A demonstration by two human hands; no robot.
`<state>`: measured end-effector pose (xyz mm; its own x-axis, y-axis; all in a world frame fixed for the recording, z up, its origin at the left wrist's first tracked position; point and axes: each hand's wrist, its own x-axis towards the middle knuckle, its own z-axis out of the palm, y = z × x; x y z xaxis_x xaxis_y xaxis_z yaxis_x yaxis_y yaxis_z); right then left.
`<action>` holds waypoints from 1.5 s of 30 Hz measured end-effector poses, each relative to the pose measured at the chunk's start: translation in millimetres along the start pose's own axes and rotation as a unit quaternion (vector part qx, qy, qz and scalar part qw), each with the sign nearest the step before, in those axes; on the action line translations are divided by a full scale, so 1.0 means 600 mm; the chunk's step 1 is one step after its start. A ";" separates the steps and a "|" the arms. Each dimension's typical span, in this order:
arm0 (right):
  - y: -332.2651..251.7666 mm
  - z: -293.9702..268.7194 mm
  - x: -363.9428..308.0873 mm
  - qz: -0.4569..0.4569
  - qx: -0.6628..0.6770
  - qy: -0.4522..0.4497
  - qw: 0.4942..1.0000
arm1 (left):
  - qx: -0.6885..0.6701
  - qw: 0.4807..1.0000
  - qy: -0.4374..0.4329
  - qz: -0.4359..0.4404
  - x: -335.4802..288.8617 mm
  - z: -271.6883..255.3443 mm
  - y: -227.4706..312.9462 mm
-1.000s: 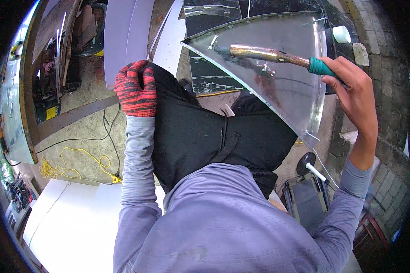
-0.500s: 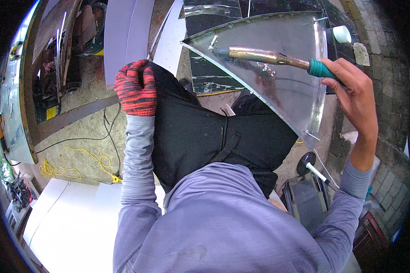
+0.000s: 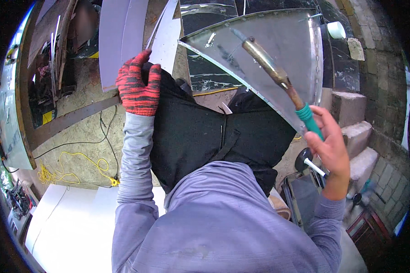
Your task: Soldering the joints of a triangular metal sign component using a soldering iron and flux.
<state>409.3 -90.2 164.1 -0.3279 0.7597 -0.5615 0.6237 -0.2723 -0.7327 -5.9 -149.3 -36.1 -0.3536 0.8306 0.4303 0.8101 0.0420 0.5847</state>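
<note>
My bare right hand (image 3: 327,141) grips the green-wrapped handle of a large soldering iron (image 3: 268,61). Its brownish metal barrel slants up and left, with the tip above a fan-shaped sheet-metal piece (image 3: 278,34). Small silvery bits (image 3: 210,40) lie on the metal near its pointed left corner. This piece has a raised rim and sits in front of my legs, over part of my right knee. In a red and black knit glove, my left hand (image 3: 140,86) rests on my left knee, fingers apart and holding nothing.
Black marbled panels (image 3: 209,54) lie beneath and beyond the metal. Grey-white sheets (image 3: 123,41) stand at the far left. A yellow cord (image 3: 73,159) coils on the floor. Concrete blocks (image 3: 356,132) and a white-handled tool with a black disc (image 3: 304,159) are at right.
My right hand has drawn back toward me, swinging the soldering iron from nearly level to a steep slant. My left hand's fingers have spread a little on the knee.
</note>
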 end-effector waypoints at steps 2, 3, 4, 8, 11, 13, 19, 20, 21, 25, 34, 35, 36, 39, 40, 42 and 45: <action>-0.014 0.032 -0.009 0.013 0.028 -0.005 0.999 | -0.104 0.994 -0.007 -0.017 0.021 0.013 0.025; -0.021 0.041 -0.012 0.022 0.057 -0.015 0.998 | -0.200 0.979 -0.011 -0.036 0.031 0.021 0.034; -0.029 0.046 -0.014 0.043 0.016 -0.015 0.999 | -0.237 0.971 -0.012 -0.026 0.039 0.033 0.035; -0.040 0.062 -0.016 -0.009 -0.104 0.000 0.995 | -0.231 0.971 -0.047 0.047 0.062 0.071 0.037; -0.035 0.072 -0.011 -0.047 -0.144 0.027 0.988 | -0.298 0.953 -0.056 -0.002 0.061 0.081 0.040; -0.053 0.071 -0.009 -0.016 -0.158 0.021 0.987 | -0.300 0.953 -0.039 0.008 0.061 0.084 0.041; -0.067 0.073 -0.001 0.025 -0.161 0.012 0.987 | -0.278 0.960 -0.030 0.033 0.059 0.094 0.025; -0.067 0.073 0.000 0.020 -0.155 0.008 0.988 | -0.275 0.960 -0.029 0.034 0.060 0.092 0.026; -0.068 0.073 0.000 0.022 -0.155 0.008 0.988 | -0.272 0.961 -0.028 0.035 0.061 0.092 0.027; -0.065 0.074 0.000 0.028 -0.145 0.000 0.989 | -0.284 0.958 -0.021 0.039 0.060 0.095 0.023; -0.056 0.074 0.002 -0.008 -0.135 -0.013 0.991 | -0.284 0.958 -0.020 0.030 0.062 0.093 0.026; -0.056 0.074 0.001 -0.003 -0.131 -0.014 0.991 | -0.279 0.960 -0.015 0.033 0.062 0.093 0.028; -0.057 0.075 0.001 -0.002 -0.131 -0.013 0.991 | -0.273 0.961 -0.010 0.037 0.062 0.094 0.028; -0.067 0.077 -0.001 -0.002 -0.140 -0.017 0.990 | -0.282 0.959 -0.014 0.031 0.062 0.096 0.024; -0.073 0.077 -0.002 0.015 -0.136 -0.015 0.990 | -0.283 0.959 -0.015 0.031 0.061 0.096 0.025; -0.083 0.076 -0.002 0.032 -0.131 -0.011 0.991 | -0.295 0.955 -0.015 0.024 0.061 0.096 0.028; -0.095 0.072 -0.001 0.032 -0.126 -0.024 0.991 | -0.297 0.955 -0.018 0.022 0.061 0.097 0.025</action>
<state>343.0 -100.6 189.6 -0.3113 0.7143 -0.6268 0.8000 -0.1590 -0.5786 20.6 -86.1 -51.4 -0.3010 0.8433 0.4452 0.4124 -0.3058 0.8581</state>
